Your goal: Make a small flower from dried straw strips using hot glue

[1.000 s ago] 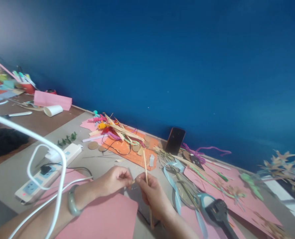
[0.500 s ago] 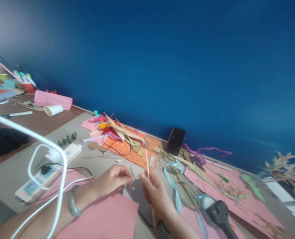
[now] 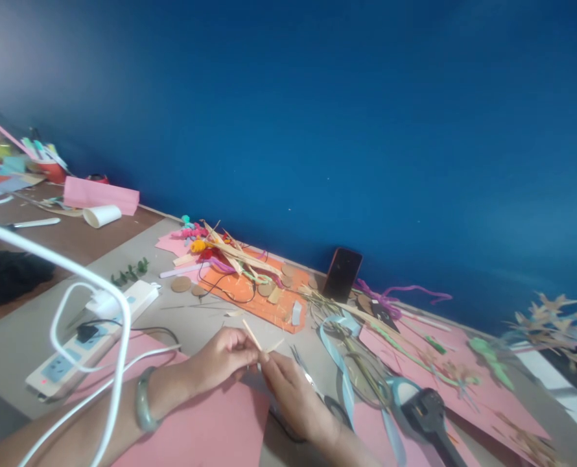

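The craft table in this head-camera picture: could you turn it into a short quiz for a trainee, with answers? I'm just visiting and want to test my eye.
1. Multiple choice: who or what wears the green bangle?
A) the person's left arm
B) the person's right arm
C) both arms
2. True or false: the dark phone stands near the blue wall.
3. Short answer: what pokes up where the left hand and right hand meet?

Key:
1. A
2. True
3. Thin pale strip ends; the hands hide whether they are one bent strip or two.
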Motion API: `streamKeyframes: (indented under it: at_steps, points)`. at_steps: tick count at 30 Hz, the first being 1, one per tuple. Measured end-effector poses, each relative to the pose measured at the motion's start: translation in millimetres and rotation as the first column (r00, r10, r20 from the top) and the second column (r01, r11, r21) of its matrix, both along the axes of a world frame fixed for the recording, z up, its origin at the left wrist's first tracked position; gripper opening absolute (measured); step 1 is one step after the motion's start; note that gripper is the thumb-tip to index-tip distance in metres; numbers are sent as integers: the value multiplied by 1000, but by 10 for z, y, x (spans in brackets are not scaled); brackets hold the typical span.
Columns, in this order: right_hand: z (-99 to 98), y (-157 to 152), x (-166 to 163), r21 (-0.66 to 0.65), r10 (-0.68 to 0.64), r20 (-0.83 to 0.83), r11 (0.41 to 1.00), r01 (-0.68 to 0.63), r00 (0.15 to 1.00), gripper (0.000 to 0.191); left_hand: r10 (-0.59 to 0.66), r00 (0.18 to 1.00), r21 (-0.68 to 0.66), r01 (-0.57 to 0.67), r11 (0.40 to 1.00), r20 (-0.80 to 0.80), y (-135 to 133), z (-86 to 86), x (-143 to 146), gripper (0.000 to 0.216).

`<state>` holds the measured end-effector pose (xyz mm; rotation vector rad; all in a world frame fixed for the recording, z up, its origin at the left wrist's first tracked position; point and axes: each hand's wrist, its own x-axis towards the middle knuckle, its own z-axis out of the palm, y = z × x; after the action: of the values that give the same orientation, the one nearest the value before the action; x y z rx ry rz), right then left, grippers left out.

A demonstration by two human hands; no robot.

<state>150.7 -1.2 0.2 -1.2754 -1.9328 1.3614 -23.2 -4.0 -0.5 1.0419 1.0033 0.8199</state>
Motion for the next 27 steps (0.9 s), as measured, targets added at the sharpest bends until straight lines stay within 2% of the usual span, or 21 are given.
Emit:
streamKeyframes:
  at_steps: [3, 5, 8, 11, 15, 18, 20, 23, 25, 27]
  points:
    - [4, 0, 0, -52, -37, -40, 998, 35, 999, 49, 8, 1000, 12, -8, 1000, -17, -10, 52, -5, 32]
    - [-3, -6, -3, -176, -83, -95, 982, 65, 992, 52, 8, 999, 36, -6, 999, -37, -10, 76, -21, 30]
    - [-5, -18, -15, -455, -188, -184, 886, 86, 965, 53, -9, 998, 87, 14, 996, -65, -1, 104, -52, 28]
    - [36, -29, -28, -641, -270, -271, 767, 36, 924, 52, -16, 997, 114, 24, 993, -73, 8, 139, -71, 28]
    - [138, -11, 0, -755, -322, -339, 654, -52, 884, 49, -19, 998, 128, 26, 991, -55, 19, 153, -89, 28]
    - [220, 58, 74, -790, -368, -347, 610, -57, 862, 49, -4, 999, 127, 8, 992, -33, 35, 101, -116, 27]
    - [259, 119, 126, -784, -409, -374, 618, -48, 833, 49, 10, 1000, 110, -9, 994, -8, 47, 58, -137, 28]
    - [255, 169, 151, -737, -449, -381, 676, 28, 808, 50, 13, 1000, 88, -14, 996, 16, 50, 37, -150, 28]
    - [211, 145, 118, -665, -406, -340, 741, 88, 849, 48, 7, 1000, 85, -9, 996, 17, 40, 48, -135, 27]
    - [153, 84, 66, -546, -280, -286, 833, 84, 916, 44, 0, 1000, 88, -2, 996, 22, 23, 55, -106, 27]
